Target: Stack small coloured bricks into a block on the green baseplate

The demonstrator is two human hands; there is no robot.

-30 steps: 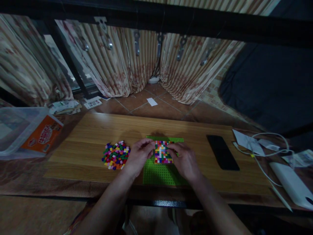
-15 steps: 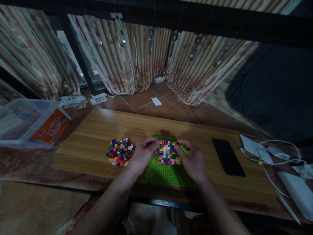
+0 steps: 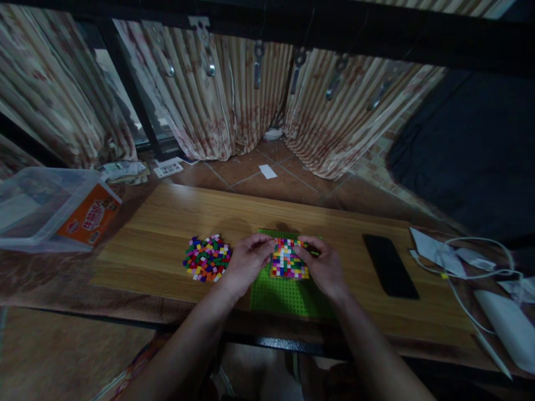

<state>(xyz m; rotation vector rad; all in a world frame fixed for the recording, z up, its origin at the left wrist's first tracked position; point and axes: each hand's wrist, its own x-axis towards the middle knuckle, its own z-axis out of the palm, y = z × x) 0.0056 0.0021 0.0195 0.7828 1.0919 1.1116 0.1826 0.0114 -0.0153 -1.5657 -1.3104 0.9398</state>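
Observation:
A square block of small multicoloured toy bricks (image 3: 288, 265) rests on or just above a green studded baseplate (image 3: 280, 301). My left hand (image 3: 249, 260) is closed at the block's far left corner, thumb and fingertips pressed together there. On the other side, my right hand (image 3: 325, 270) has its thumb over the top right of the block and its fingers curled at the far edge. The fingertips partly hide the block's corners. Left of my left hand lies a loose pile of coloured bricks (image 3: 207, 259).
All this is on a long wooden board (image 3: 167, 223). A black phone (image 3: 390, 267) lies to the right, beside white cables (image 3: 480, 273) and a white box-shaped device (image 3: 507, 328). At the left stands a clear plastic bin (image 3: 45, 211) with an orange label.
My right hand has shifted slightly left, its thumb further over the block's top right. My left hand stays at the left corner. The view has moved a little.

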